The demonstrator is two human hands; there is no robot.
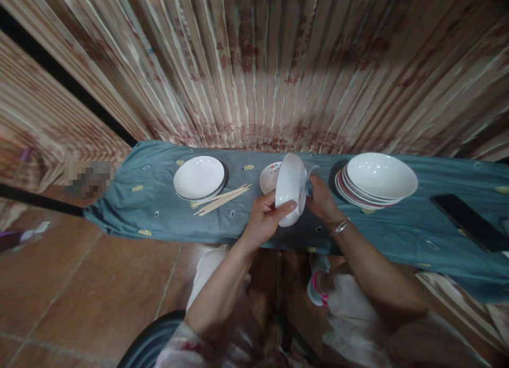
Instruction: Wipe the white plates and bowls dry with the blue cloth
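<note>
A white bowl (289,190) is tipped on its side above the table, and my left hand (269,215) grips its near side with the thumb across the outer wall. Against the bowl's base, my right hand (319,197) pinches a bluish-grey cloth (309,181). Behind the held bowl, a small white dish with a floral pattern (269,178) is partly hidden. To the left lie several wooden chopsticks (222,200) beside a stack of white plates (199,177). Right of my hands stands a stack of plates with a large white bowl (382,174) on top.
A long narrow table with a teal cloth (159,219) runs across in front of me. A black phone (469,219) lies at its right end. Pleated curtains (254,81) hang along the far edge. Dark metal bars (67,76) stand at the left.
</note>
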